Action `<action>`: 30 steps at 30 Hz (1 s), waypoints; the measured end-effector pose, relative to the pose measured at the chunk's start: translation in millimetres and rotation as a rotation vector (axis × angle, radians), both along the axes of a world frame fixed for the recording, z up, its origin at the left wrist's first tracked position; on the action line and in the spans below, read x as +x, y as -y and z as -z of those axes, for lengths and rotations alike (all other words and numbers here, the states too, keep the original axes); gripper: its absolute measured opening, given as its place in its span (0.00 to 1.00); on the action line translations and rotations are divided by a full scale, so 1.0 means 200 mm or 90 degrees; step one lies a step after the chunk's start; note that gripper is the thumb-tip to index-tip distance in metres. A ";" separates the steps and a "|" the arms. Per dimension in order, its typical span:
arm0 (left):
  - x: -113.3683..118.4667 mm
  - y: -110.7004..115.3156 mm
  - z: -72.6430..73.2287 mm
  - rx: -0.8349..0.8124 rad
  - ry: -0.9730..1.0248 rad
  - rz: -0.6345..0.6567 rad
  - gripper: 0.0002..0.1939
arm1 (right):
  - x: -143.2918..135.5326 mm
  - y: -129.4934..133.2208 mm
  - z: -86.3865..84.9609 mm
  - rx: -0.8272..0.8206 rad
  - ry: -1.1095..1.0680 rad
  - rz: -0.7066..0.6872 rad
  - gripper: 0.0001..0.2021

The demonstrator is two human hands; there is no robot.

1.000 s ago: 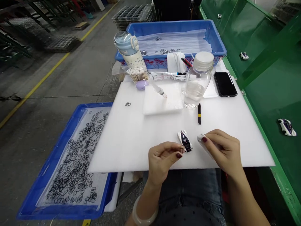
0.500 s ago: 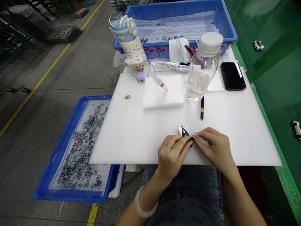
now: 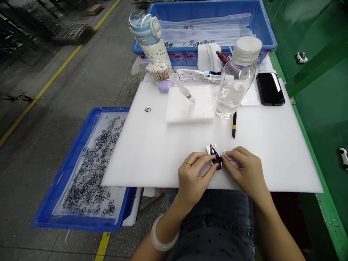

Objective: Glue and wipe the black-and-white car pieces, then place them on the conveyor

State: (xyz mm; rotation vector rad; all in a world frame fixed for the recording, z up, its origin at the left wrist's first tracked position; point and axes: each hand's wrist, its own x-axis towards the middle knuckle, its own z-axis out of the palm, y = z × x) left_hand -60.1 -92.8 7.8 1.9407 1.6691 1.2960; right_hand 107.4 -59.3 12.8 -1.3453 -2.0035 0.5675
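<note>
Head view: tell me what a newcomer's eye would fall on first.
Probably the small toy car at the near edge of the white board, pinched by the left hand while the right hand holds a white cloth beside it. Next, likely the heap of dark loops in the blue tray, lower left, and the clear jar beyond the hands.

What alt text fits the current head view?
The left hand holds a white-and-dark toy car on a white board; the right hand, close by, pinches white material. Beyond are a clear bottle, a phone, and a blue bin.
</note>
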 end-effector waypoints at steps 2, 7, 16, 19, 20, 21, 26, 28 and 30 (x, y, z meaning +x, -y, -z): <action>0.00 0.00 0.00 -0.001 -0.002 -0.001 0.07 | -0.01 0.01 0.01 0.019 0.015 0.007 0.06; 0.01 0.00 0.00 0.006 -0.008 -0.006 0.07 | -0.04 0.03 0.02 0.079 0.063 0.048 0.08; 0.01 0.00 0.02 -0.007 -0.017 -0.019 0.09 | -0.02 0.02 0.00 0.025 0.035 0.013 0.07; 0.01 -0.01 0.03 -0.027 -0.038 -0.015 0.13 | -0.03 0.03 0.00 0.042 0.053 0.025 0.08; 0.01 -0.01 0.03 -0.032 -0.042 -0.014 0.14 | -0.03 0.03 0.00 0.044 0.057 0.027 0.08; 0.01 -0.01 0.03 -0.035 -0.044 -0.014 0.14 | -0.04 0.03 0.00 0.045 0.059 0.028 0.08; 0.02 -0.02 0.03 -0.041 -0.040 -0.019 0.14 | -0.04 0.03 0.01 0.042 0.063 0.036 0.08; 0.02 -0.02 0.03 -0.044 -0.038 -0.021 0.13 | -0.03 0.03 0.01 0.035 0.057 0.035 0.08; 0.02 -0.02 0.03 -0.045 -0.038 -0.022 0.13 | -0.03 0.03 0.01 0.028 0.049 0.028 0.08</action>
